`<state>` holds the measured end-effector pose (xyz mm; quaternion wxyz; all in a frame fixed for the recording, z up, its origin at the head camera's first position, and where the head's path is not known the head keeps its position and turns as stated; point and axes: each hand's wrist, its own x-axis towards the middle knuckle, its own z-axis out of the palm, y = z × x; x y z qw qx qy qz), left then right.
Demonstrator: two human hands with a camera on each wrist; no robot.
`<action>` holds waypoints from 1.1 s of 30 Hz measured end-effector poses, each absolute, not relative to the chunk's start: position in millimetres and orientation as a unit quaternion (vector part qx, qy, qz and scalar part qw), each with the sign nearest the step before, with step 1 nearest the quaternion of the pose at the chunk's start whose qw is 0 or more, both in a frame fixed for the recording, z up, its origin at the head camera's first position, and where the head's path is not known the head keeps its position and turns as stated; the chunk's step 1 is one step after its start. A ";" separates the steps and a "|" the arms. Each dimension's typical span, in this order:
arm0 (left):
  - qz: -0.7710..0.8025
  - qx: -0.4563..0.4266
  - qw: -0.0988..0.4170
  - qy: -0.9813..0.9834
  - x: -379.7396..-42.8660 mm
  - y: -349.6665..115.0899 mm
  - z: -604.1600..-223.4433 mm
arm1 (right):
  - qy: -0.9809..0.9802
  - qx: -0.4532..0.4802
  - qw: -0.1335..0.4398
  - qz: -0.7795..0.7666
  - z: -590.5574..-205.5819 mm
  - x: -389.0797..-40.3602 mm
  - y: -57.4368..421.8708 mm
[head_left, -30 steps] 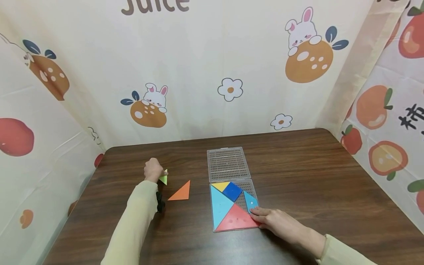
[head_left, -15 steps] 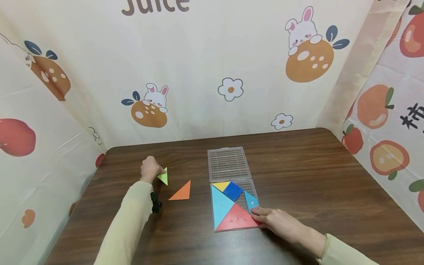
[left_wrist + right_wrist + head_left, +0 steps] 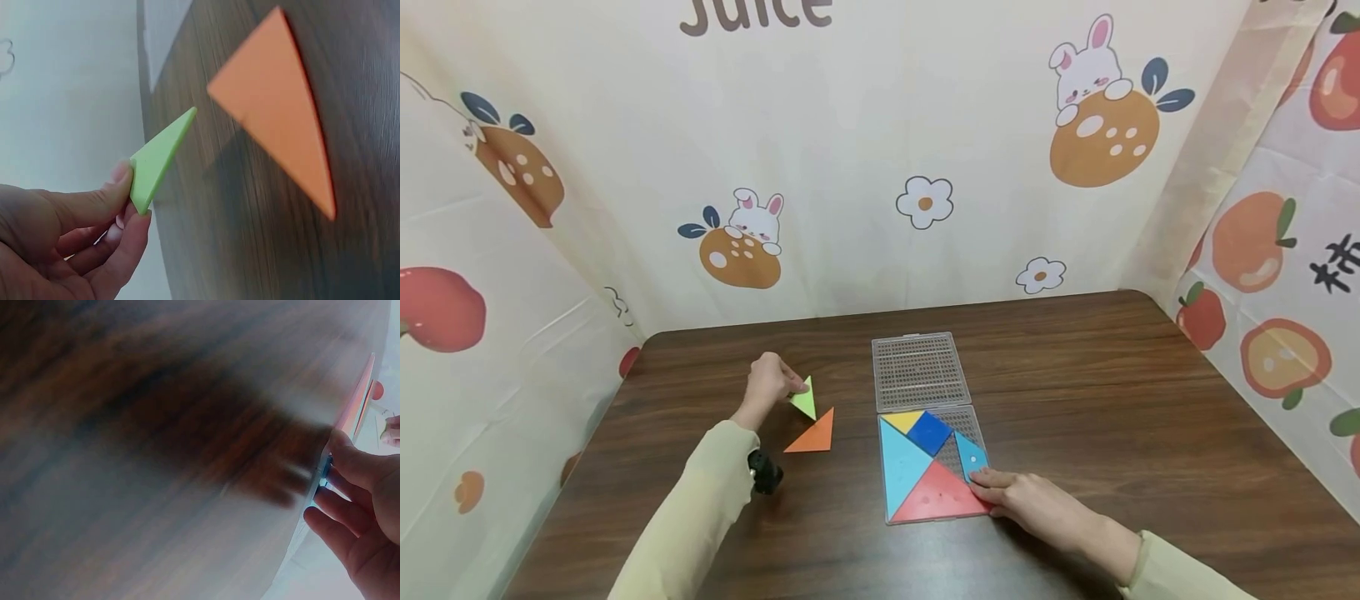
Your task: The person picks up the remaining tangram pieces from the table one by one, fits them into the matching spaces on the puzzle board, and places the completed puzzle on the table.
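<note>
In the head view my left hand (image 3: 769,385) pinches a lime-green triangle tangram piece (image 3: 153,164) between thumb and fingers. That piece is held up, tilted, just behind an orange triangle (image 3: 817,435) lying on the table. My right hand (image 3: 1028,505) rests at the lower right corner of a clear tangram case (image 3: 967,419), fingertips at the end of a blue parallelogram (image 3: 972,457) and the corner of a red triangle (image 3: 937,495). Also in the case lie a light-blue triangle (image 3: 902,467), a yellow triangle (image 3: 901,421) and a dark-blue square (image 3: 930,433).
The case's gridded lid (image 3: 917,369) lies unfolded flat behind it. Both rest on a dark wooden table (image 3: 1075,375), bounded at the back and sides by printed curtains (image 3: 850,150).
My left hand has lifted the green triangle and moved it right, toward the orange triangle. The right hand has stayed at the case's corner.
</note>
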<state>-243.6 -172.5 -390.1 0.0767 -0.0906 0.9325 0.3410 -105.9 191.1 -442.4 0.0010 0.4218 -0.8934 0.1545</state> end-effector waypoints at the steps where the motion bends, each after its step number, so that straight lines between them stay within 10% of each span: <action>1: 0.345 -0.086 0.076 0.931 -241.7 -169.1 -389.9 | -0.894 0.421 0.000 0.155 -442.3 -105.9 191.1; 33: 0.407 0.062 0.110 0.905 -211.0 -61.8 -392.9 | -0.887 0.432 0.023 0.162 -444.5 -106.0 191.6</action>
